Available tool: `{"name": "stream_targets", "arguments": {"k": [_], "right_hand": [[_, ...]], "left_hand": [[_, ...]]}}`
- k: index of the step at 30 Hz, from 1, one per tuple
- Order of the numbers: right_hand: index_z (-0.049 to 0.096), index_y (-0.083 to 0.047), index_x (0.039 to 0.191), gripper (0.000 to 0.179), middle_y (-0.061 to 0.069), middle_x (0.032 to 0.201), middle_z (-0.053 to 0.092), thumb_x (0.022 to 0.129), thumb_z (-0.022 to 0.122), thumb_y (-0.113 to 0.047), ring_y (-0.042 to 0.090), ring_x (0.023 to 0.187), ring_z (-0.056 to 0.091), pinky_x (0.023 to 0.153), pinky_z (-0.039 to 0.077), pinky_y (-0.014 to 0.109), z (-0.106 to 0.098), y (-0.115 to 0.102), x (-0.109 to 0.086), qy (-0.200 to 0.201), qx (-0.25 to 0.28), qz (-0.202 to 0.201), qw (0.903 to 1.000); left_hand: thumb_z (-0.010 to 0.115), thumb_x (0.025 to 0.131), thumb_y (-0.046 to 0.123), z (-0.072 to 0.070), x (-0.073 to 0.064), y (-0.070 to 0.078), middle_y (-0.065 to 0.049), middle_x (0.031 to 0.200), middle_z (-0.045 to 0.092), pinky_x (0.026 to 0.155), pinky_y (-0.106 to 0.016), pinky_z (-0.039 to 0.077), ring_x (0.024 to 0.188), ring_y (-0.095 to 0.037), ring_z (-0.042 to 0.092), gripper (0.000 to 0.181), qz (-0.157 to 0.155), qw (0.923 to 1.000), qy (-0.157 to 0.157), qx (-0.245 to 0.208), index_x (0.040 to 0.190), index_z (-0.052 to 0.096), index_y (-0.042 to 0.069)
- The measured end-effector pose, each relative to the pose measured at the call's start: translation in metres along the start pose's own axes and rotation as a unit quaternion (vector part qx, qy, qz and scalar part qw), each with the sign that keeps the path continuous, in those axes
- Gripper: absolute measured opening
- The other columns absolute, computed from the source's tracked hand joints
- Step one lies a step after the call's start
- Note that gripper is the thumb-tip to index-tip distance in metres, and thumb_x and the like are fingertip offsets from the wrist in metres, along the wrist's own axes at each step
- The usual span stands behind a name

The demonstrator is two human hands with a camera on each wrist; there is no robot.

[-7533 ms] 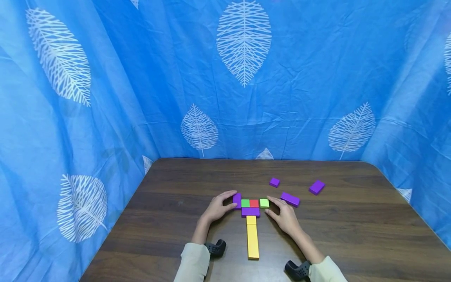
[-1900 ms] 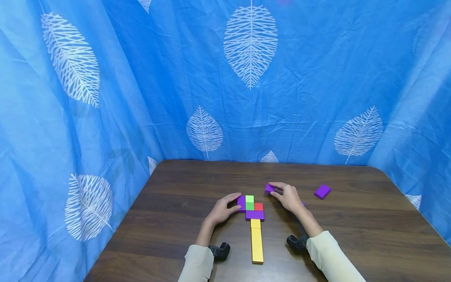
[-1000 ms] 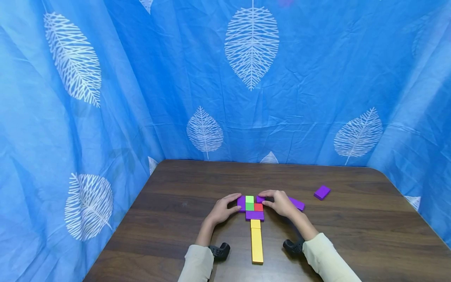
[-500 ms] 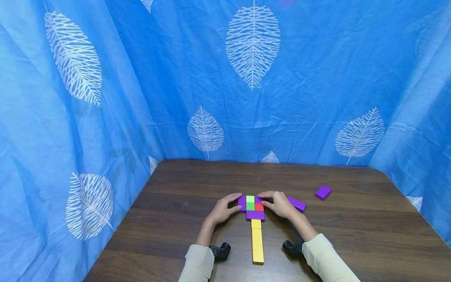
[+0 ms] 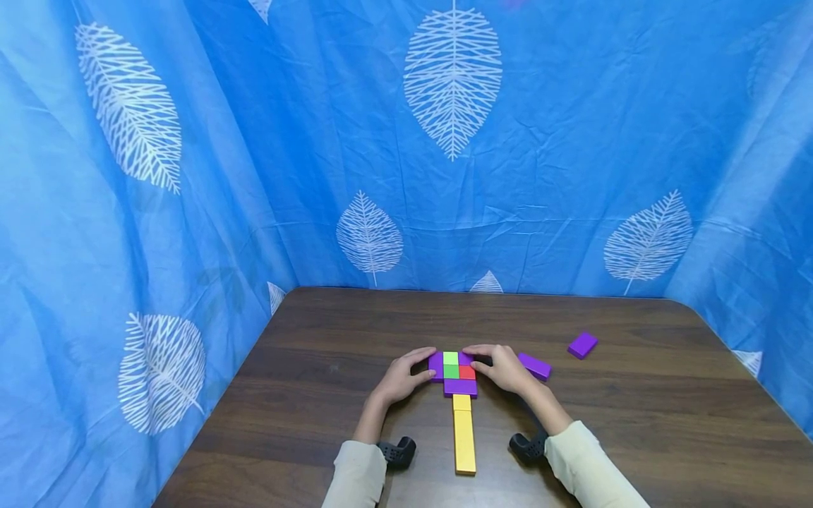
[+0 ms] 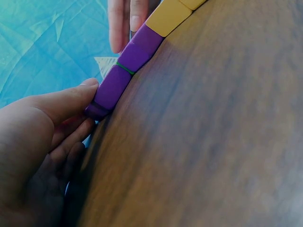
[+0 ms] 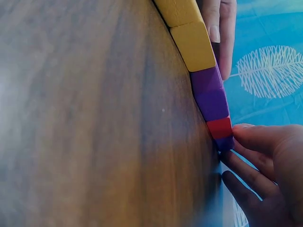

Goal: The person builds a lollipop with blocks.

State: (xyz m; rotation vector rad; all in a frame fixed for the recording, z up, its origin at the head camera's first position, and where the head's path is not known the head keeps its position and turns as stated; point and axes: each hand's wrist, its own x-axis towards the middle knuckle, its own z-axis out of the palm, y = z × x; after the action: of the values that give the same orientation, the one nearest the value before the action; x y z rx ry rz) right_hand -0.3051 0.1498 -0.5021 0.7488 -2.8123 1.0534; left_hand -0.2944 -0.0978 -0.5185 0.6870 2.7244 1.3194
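Note:
Flat wooden blocks lie joined mid-table in the head view. My left hand (image 5: 399,379) grips the upright purple block (image 5: 435,367) on their left side, its thumb near and fingers beyond. My right hand (image 5: 507,371) holds the small purple block (image 5: 466,358) at the top right corner, thumb beside the red block (image 5: 466,372) below it. Between them sit a light green block (image 5: 450,358) and a green block (image 5: 450,372). A purple block (image 5: 460,388) lies crosswise beneath, then a short yellow block (image 5: 461,403) and a long yellow block (image 5: 464,443) run toward me.
Two loose purple pieces lie on the right: a longer block (image 5: 535,367) beside my right wrist and a shorter block (image 5: 582,346) farther back. The brown wooden table (image 5: 330,331) ends at a blue leaf-print curtain (image 5: 508,233). Each wrist carries a black camera mount.
The light green block went from the right of the row to above the green one. My right hand brought the small purple block from farther back to above the red. The left hand stayed put.

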Motion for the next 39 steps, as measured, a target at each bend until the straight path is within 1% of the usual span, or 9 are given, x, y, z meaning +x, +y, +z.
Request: {"name": "stream_targets", "arguments": {"k": [5, 11, 19, 22, 24, 27, 32, 35, 39], "right_hand": [[0.063, -0.006, 0.118, 0.031, 0.009, 0.117, 0.062, 0.088, 0.063, -0.009, 0.028, 0.114, 0.053, 0.095, 0.042, 0.047, 0.001, 0.001, -0.003, 0.019, 0.010, -0.007, 0.9997], [0.066, -0.004, 0.112, 0.027, 0.010, 0.112, 0.064, 0.085, 0.065, -0.006, 0.029, 0.109, 0.057, 0.091, 0.044, 0.047, -0.003, 0.000, -0.012, 0.064, 0.018, -0.025, 0.9975], [0.068, -0.009, 0.111, 0.026, 0.006, 0.109, 0.066, 0.085, 0.065, -0.006, 0.026, 0.106, 0.059, 0.087, 0.047, 0.045, -0.013, -0.005, -0.027, 0.087, 0.014, -0.024, 0.9958], [0.068, -0.011, 0.110, 0.026, 0.005, 0.108, 0.067, 0.084, 0.066, -0.006, 0.026, 0.104, 0.060, 0.085, 0.048, 0.046, -0.018, -0.008, -0.031, 0.107, 0.006, -0.030, 0.9938], [0.069, -0.011, 0.109, 0.027, 0.006, 0.107, 0.067, 0.083, 0.068, -0.006, 0.027, 0.103, 0.060, 0.084, 0.049, 0.046, -0.021, -0.008, -0.034, 0.128, -0.006, -0.040, 0.9909], [0.068, -0.009, 0.109, 0.030, 0.009, 0.108, 0.066, 0.080, 0.071, -0.004, 0.028, 0.103, 0.060, 0.084, 0.049, 0.047, -0.026, -0.007, -0.039, 0.170, -0.017, -0.060, 0.9834], [0.064, -0.004, 0.114, 0.042, 0.014, 0.112, 0.064, 0.073, 0.075, 0.000, 0.032, 0.104, 0.059, 0.084, 0.046, 0.045, -0.032, 0.004, -0.045, 0.244, -0.032, -0.088, 0.9651], [0.063, -0.003, 0.116, 0.048, 0.016, 0.112, 0.063, 0.070, 0.077, 0.001, 0.034, 0.102, 0.059, 0.084, 0.046, 0.044, -0.033, 0.013, -0.050, 0.278, -0.039, -0.087, 0.9559], [0.061, 0.001, 0.117, 0.052, 0.020, 0.113, 0.062, 0.068, 0.078, 0.001, 0.038, 0.102, 0.058, 0.083, 0.046, 0.045, -0.034, 0.024, -0.057, 0.291, -0.049, -0.065, 0.9533]], "left_hand": [[0.059, 0.091, 0.027, 0.000, 0.000, 0.000, -0.003, 0.136, 0.048, 0.105, -0.040, 0.031, 0.128, -0.021, 0.039, 0.047, 0.002, 1.0000, 0.002, 0.003, 0.134, 0.050, 0.011], [0.059, 0.091, 0.028, 0.001, 0.001, -0.002, -0.002, 0.136, 0.048, 0.105, -0.039, 0.031, 0.128, -0.021, 0.040, 0.047, 0.007, 0.9999, 0.002, 0.010, 0.133, 0.051, 0.010], [0.059, 0.091, 0.031, 0.003, 0.001, -0.002, -0.001, 0.136, 0.048, 0.105, -0.040, 0.031, 0.128, -0.020, 0.039, 0.048, -0.002, 1.0000, 0.004, 0.007, 0.134, 0.050, 0.013], [0.059, 0.091, 0.031, 0.002, 0.001, -0.001, -0.002, 0.136, 0.047, 0.105, -0.040, 0.031, 0.128, -0.021, 0.039, 0.048, -0.002, 1.0000, 0.003, 0.006, 0.134, 0.050, 0.012], [0.059, 0.091, 0.030, 0.001, 0.000, -0.001, -0.002, 0.136, 0.048, 0.105, -0.040, 0.031, 0.128, -0.021, 0.039, 0.048, -0.002, 1.0000, 0.004, 0.006, 0.134, 0.050, 0.012], [0.059, 0.091, 0.029, 0.001, 0.000, -0.001, -0.002, 0.136, 0.048, 0.105, -0.040, 0.031, 0.128, -0.021, 0.039, 0.048, 0.000, 1.0000, 0.004, 0.003, 0.134, 0.050, 0.011], [0.060, 0.090, 0.030, 0.001, 0.000, -0.001, -0.002, 0.136, 0.048, 0.105, -0.040, 0.031, 0.128, -0.021, 0.039, 0.048, -0.003, 1.0000, 0.004, 0.003, 0.134, 0.050, 0.013], [0.060, 0.090, 0.029, 0.000, 0.000, -0.002, -0.003, 0.136, 0.048, 0.105, -0.040, 0.031, 0.128, -0.021, 0.039, 0.048, 0.000, 1.0000, 0.004, 0.001, 0.134, 0.050, 0.012], [0.059, 0.091, 0.029, 0.000, 0.001, -0.002, -0.003, 0.137, 0.047, 0.105, -0.040, 0.031, 0.128, -0.021, 0.039, 0.048, 0.002, 1.0000, 0.002, 0.000, 0.134, 0.049, 0.011]]}}
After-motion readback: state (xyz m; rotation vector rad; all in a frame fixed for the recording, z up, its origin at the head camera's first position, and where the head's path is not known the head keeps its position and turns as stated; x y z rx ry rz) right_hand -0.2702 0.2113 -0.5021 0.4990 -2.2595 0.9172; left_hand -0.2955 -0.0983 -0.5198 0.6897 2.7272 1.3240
